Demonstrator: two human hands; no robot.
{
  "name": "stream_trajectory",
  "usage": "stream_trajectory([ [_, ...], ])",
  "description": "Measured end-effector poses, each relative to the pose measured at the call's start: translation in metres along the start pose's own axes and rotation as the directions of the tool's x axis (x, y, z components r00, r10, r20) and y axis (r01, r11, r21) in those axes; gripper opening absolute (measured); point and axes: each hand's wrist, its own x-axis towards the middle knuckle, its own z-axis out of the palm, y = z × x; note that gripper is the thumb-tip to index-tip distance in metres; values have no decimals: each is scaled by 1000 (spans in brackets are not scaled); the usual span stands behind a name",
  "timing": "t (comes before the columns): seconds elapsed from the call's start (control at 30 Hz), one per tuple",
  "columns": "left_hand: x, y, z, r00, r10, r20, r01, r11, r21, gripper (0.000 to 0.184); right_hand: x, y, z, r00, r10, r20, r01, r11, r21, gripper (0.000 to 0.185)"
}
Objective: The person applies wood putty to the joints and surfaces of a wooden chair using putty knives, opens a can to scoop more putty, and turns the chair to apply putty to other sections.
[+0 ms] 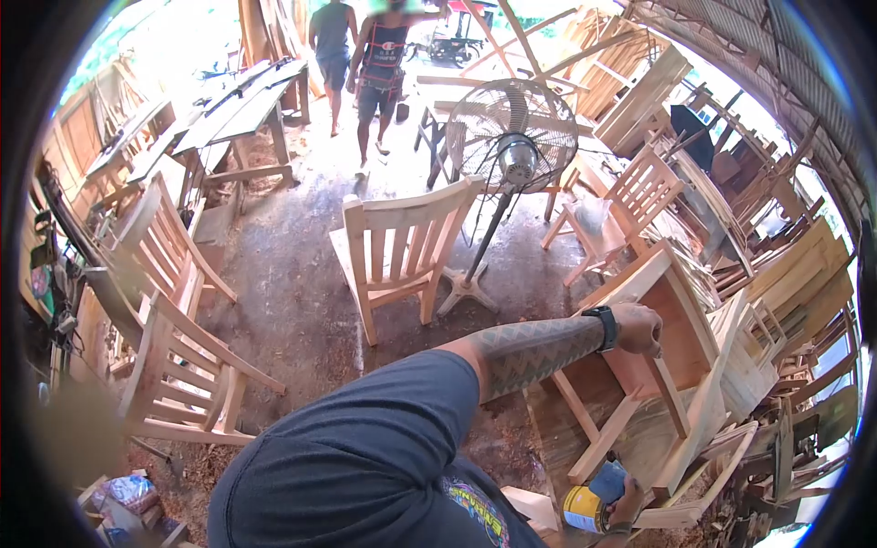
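My left hand, with a dark watch on the wrist, reaches out over a tipped wooden chair. Its fingers are curled together near the brown panel and a leg of the chair; whatever they may hold is hidden. Low in the view, my right hand is closed around the side of a yellow can. A blue-grey flat piece sits at the can's top; its kind is unclear. The chair's legs point down towards a board beneath it.
A pedestal fan stands ahead beside an upright slatted chair. More chairs stand at left and right. Two people are at the far opening. Stacked planks line the right side; workbenches stand far left.
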Motion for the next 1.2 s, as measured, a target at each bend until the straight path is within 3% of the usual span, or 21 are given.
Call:
stream_trajectory([
  [0.17,5,0,2,999,10,37,-10,1000,-3,44,-5,-1,3,996,-16,-93,13,999,-38,32],
  [0.3,6,-4,4,1000,28,0,-28,1000,-5,43,-9,-1,0,997,-67,-26,67,997,-33,32],
  [0.63,8,-7,7,1000,23,16,-23,999,-48,45,-13,0,-9,992,100,83,-101,995,7,44],
  [0.67,5,-6,5,1000,27,8,-26,998,-57,45,-17,-6,-4,995,68,76,-70,997,24,43],
  [0.77,1,-1,-3,1000,21,-6,-21,999,-41,43,1,9,-9,961,-223,165,254,945,-205,43],
  [0.97,5,-9,1,995,67,-71,-82,967,-241,38,2,14,-14,951,-262,165,307,872,-382,41],
  [1.07,6,0,-5,992,-121,-23,104,924,-367,29,1,13,-12,960,-228,160,266,924,-274,40],
  [1.17,1,5,-12,996,-86,7,84,947,-309,41,9,19,-14,989,108,97,-112,993,34,39],
  [1.2,7,-2,0,993,-39,-107,1,944,-330,42,10,21,-15,995,-25,101,34,995,-89,38],
])
